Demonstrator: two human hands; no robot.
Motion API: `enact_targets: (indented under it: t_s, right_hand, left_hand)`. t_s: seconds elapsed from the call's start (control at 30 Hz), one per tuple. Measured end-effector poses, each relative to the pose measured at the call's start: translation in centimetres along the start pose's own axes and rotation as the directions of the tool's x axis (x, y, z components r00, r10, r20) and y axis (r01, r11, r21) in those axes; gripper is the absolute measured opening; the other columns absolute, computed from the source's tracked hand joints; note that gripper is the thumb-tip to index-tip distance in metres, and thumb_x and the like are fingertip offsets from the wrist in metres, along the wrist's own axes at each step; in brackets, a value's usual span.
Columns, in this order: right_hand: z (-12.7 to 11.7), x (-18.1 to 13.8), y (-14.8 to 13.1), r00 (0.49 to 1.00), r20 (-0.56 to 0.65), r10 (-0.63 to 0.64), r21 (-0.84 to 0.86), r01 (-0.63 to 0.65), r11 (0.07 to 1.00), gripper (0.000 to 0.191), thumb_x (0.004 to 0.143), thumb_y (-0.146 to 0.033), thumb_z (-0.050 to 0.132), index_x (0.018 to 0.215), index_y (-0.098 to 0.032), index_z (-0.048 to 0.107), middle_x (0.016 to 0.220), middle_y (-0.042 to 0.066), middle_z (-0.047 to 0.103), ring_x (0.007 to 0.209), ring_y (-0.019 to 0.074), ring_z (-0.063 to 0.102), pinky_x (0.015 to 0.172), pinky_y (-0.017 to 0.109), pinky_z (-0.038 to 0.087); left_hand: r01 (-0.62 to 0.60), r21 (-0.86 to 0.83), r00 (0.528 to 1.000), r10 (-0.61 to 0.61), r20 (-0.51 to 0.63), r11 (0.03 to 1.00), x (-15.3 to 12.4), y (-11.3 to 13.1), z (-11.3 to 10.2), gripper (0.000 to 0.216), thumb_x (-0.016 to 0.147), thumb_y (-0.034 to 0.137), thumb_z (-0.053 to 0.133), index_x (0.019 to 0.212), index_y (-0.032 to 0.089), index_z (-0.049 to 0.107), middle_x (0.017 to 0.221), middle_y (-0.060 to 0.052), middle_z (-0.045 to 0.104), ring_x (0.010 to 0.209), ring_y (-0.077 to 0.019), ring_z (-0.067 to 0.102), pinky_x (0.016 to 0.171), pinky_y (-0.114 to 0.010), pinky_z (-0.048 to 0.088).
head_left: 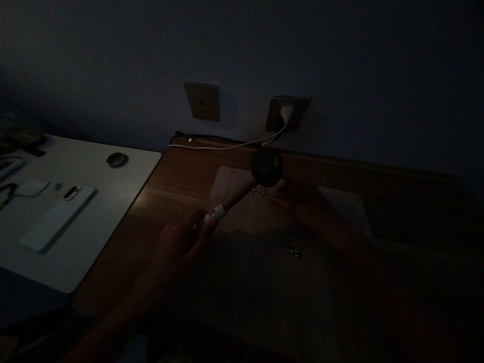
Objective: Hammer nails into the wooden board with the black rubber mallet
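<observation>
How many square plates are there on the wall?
2. A brownish square plate is at left on the dim bluish-grey wall; another brownish square plate, with a rounded white plug in it, is to its right. Darkness could hide more.

the mallet handle [239, 195] looks matt wood, the tabletop [151, 206] grained wood, the small pieces [296, 254] shiny metal.

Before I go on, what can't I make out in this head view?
All in the head view:
- Right hand: its exact grip, lost in shadow.
- Thin piece by its fingertips: too small and dark to identify.
- Metal bits on the sheet: too small and dim to count.
- Mallet: the handle's gripped part, covered by the left hand.
- Dark clutter, far left: cut off by the picture's edge.
</observation>
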State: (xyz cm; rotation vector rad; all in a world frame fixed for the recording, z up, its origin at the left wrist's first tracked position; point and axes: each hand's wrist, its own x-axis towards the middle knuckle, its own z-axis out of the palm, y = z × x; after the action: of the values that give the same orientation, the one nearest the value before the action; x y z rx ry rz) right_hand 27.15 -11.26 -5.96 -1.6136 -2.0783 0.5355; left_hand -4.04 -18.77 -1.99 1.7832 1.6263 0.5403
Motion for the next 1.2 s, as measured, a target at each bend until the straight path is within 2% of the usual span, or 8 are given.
enact_targets:
  t_s: [0.07, 0.17, 0.3, 0.5, 0.67, 0.77, 0.93, 1.2]
  right_hand:
    - [-0.4, -0.7, 0.1, 1.000, -0.028, 0.014, -0.029, -0.015, 0.999, 0.039, 0.093, -0.043, 0.076, 0.128, -0.026, 0.069, 0.109, 0.011, 0.079, 0.096, 0.0324, 0.077, 0.082, 0.047, 0.063]
    - [-1.9, -2.6, 0.6, 0.999, -0.034, -0.014, -0.082, 0.012, 0.997, 0.034, 0.093, -0.036, 0.074, 0.125, -0.026, 0.069, 0.122, 0.014, 0.077, 0.109, 0.0365, 0.075, 0.090, 0.052, 0.063]
    - [-3.7, -5.9, 1.3, 0.992, -0.069, -0.103, -0.086, 0.097, 0.992, 0.021, 0.097, -0.030, 0.067, 0.116, -0.026, 0.072, 0.118, 0.013, 0.076, 0.107, 0.0347, 0.076, 0.094, 0.052, 0.064]
    - [-3.8, -8.4, 0.7, 0.955, 0.156, -0.250, -0.012, 0.255, 0.967, 0.023, 0.098, -0.022, 0.065, 0.116, -0.027, 0.078, 0.116, 0.010, 0.078, 0.101, 0.0274, 0.077, 0.087, 0.046, 0.065]
    - [-3.1, -7.5, 0.2, 0.932, 0.267, -0.247, -0.016, 0.260, 0.965, 0.017, 0.095, -0.015, 0.065, 0.099, -0.024, 0.079, 0.104, 0.008, 0.079, 0.085, 0.0227, 0.077, 0.075, 0.037, 0.062]
    - [-3.4, -6.3, 0.9, 0.972, 0.199, -0.127, -0.065, 0.142, 0.988, 0.017, 0.090, -0.015, 0.067, 0.099, -0.024, 0.078, 0.095, 0.007, 0.080, 0.078, 0.0243, 0.076, 0.070, 0.037, 0.061]
    - [-4.1, -4.0, 1.7, 0.998, 0.021, -0.061, -0.043, 0.062, 0.997, 0.019, 0.080, -0.016, 0.072, 0.096, -0.025, 0.076, 0.101, 0.009, 0.077, 0.090, 0.0304, 0.076, 0.081, 0.045, 0.062]
    - [-2.7, -1.7, 1.7, 0.986, -0.029, -0.164, 0.061, 0.166, 0.984, 0.015, 0.091, -0.022, 0.066, 0.101, -0.029, 0.074, 0.105, 0.010, 0.077, 0.095, 0.0316, 0.075, 0.082, 0.049, 0.061]
  left_hand:
    - [-0.037, 0.088, 0.998, 0.032, 0.052, 0.995, 0.7, 0.3, 0.4, 0.047, 0.103, 0.060, 0.044, 0.106, 0.022, 0.072, 0.066, 0.001, 0.064, 0.054, -0.0159, 0.059, 0.053, -0.025, 0.031]
    - [-0.053, 0.252, 0.991, 0.019, 0.133, 0.966, 1.3, 0.8, 1.1, 0.046, 0.103, 0.059, 0.043, 0.111, 0.023, 0.072, 0.069, -0.002, 0.069, 0.056, -0.0192, 0.063, 0.054, -0.027, 0.028]
    - [-0.053, 0.357, 0.986, -0.007, 0.166, 0.933, 1.4, 1.3, 1.5, 0.044, 0.104, 0.056, 0.043, 0.113, 0.025, 0.072, 0.081, -0.006, 0.077, 0.066, -0.0229, 0.070, 0.056, -0.027, 0.031]
    - [-0.035, 0.354, 0.990, -0.017, 0.141, 0.935, 1.4, 1.9, 1.5, 0.046, 0.105, 0.058, 0.042, 0.112, 0.025, 0.073, 0.075, -0.005, 0.074, 0.061, -0.0212, 0.067, 0.056, -0.027, 0.030]
    - [0.005, 0.332, 0.995, -0.039, 0.093, 0.943, 1.0, 1.3, 1.2, 0.047, 0.102, 0.060, 0.042, 0.109, 0.026, 0.073, 0.071, -0.004, 0.071, 0.060, -0.0216, 0.067, 0.056, -0.027, 0.031]
    - [0.027, 0.260, 0.997, -0.043, 0.056, 0.965, 0.5, 0.6, 1.1, 0.049, 0.100, 0.063, 0.042, 0.107, 0.026, 0.073, 0.067, -0.002, 0.068, 0.057, -0.0199, 0.064, 0.055, -0.026, 0.031]
    - [0.071, 0.128, 0.996, -0.076, 0.035, 0.989, -0.2, -0.4, 0.6, 0.050, 0.098, 0.066, 0.045, 0.100, 0.024, 0.072, 0.061, 0.001, 0.064, 0.051, -0.0170, 0.059, 0.050, -0.025, 0.031]
    - [0.070, 0.060, 0.995, -0.074, 0.064, 0.996, -0.7, -1.4, 0.4, 0.050, 0.096, 0.065, 0.048, 0.100, 0.022, 0.074, 0.069, -0.002, 0.070, 0.058, -0.0183, 0.063, 0.049, -0.024, 0.033]
